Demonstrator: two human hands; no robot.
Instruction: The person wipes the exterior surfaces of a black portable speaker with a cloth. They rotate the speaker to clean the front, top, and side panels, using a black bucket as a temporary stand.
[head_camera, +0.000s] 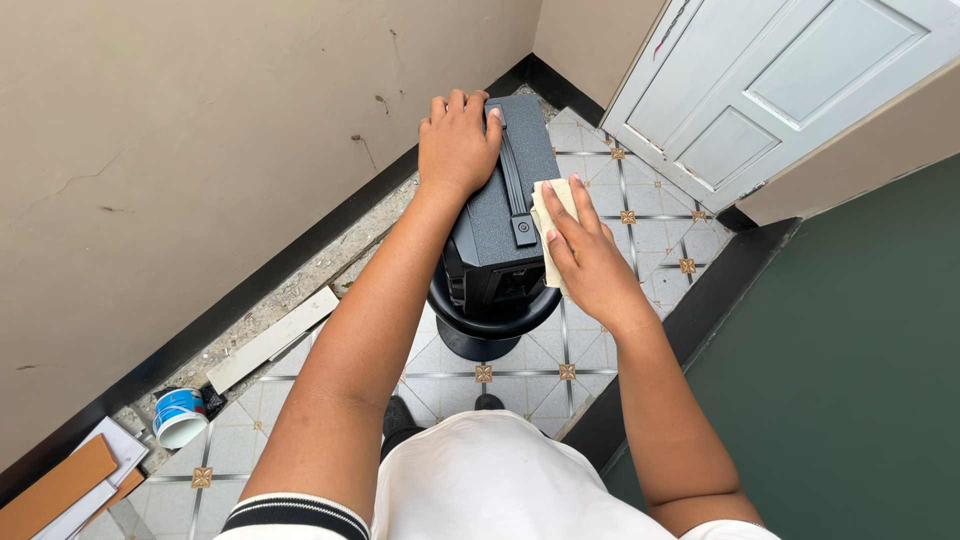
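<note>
1. We see one dark grey box-shaped case (505, 215) with a strap handle along its top, standing on one round black stool (490, 325) in the middle of the tiled floor (640, 235).
2. Our left hand (458, 140) lies flat and open on the far left corner of the case's top, fingers spread over the edge and closed round nothing.
3. Our right hand (585, 255) lies on the case's right side, fingers stretched out, pressing one pale folded cloth (548, 215) against the case; the cloth shows beneath the fingers, beside the handle's near end.
4. The case sits between the two hands, both touching it: left hand far, right hand nearer and to the right.
5. Near left, by the wall, we count one small white and blue tub (180, 415), one long pale strip (270, 340) beside it, and a small stack of flat boards (70, 485) in the corner.
6. Far right stands one white panelled door (790, 80).
</note>
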